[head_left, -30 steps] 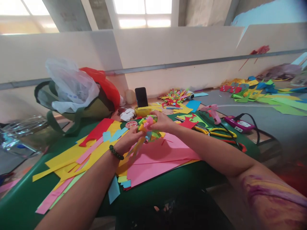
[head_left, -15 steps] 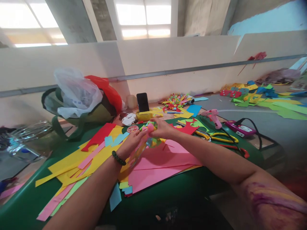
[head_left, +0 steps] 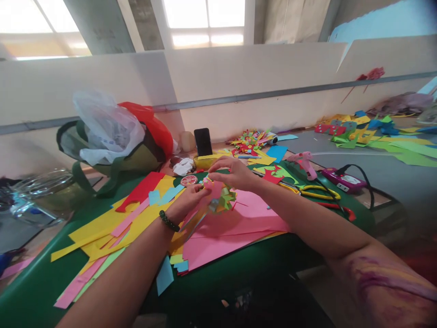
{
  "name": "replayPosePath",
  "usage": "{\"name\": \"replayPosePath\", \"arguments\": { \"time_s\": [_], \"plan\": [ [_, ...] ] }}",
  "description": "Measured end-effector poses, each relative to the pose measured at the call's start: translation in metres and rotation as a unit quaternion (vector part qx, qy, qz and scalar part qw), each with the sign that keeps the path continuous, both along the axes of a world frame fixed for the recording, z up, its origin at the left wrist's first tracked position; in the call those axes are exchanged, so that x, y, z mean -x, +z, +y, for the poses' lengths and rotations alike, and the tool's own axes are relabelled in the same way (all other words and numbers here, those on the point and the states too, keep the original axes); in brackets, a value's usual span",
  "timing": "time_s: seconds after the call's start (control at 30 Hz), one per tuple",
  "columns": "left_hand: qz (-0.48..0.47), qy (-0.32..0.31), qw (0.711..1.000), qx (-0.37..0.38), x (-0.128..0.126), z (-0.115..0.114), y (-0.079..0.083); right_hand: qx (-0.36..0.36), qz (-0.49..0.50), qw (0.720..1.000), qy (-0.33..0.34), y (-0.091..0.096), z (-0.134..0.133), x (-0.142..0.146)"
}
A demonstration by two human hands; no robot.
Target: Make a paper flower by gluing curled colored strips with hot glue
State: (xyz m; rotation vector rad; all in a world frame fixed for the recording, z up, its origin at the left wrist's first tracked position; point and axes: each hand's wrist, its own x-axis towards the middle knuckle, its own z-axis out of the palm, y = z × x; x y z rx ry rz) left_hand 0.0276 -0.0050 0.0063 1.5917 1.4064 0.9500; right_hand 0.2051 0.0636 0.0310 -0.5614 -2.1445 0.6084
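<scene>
Both my hands meet over a green table (head_left: 239, 278) strewn with coloured paper. My left hand (head_left: 188, 200), a dark bead bracelet on its wrist, is closed on a spiky paper flower (head_left: 220, 197) of pink, green and yellow pieces, whose paper stem runs down toward the sheets. My right hand (head_left: 232, 173) hovers just above the flower, fingers curled and pinching at its top. A large pink sheet (head_left: 232, 228) lies under the flower, with yellow sheets and strips (head_left: 112, 223) to the left.
A black phone (head_left: 203, 141) stands propped at the back, near a finished paper flower (head_left: 251, 141). A pink glue gun (head_left: 305, 162), yellow-handled scissors (head_left: 316, 191) and a purple power strip (head_left: 343, 177) lie at right. Bags (head_left: 112, 132) sit at back left.
The flower has dropped slightly and tilted to the right in my left hand. My right hand has lifted from its side to its top. The view shifted a little.
</scene>
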Motion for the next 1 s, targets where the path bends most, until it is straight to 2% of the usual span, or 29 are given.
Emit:
{"name": "replayPosePath", "arguments": {
  "time_s": [0.07,0.23,0.63,0.9,1.0],
  "plan": [
    [0.017,-0.001,1.0,-0.006,-0.001,0.0,-0.001,-0.024,-0.01,1.0,-0.011,-0.001,-0.004,0.002],
    [0.052,-0.004,0.998,-0.018,-0.006,-0.003,-0.001,-0.026,-0.089,0.993,-0.072,-0.006,-0.006,0.005],
    [0.069,0.005,0.997,-0.019,-0.013,-0.008,0.002,-0.064,-0.14,0.982,-0.105,-0.008,-0.004,0.012],
    [0.035,0.013,0.999,-0.017,-0.01,-0.005,0.001,0.005,-0.052,0.998,-0.038,-0.001,-0.008,0.007],
    [-0.002,0.018,1.0,-0.018,-0.005,-0.002,0.0,0.105,-0.029,0.991,-0.073,-0.003,0.0,0.004]
  ]
}}
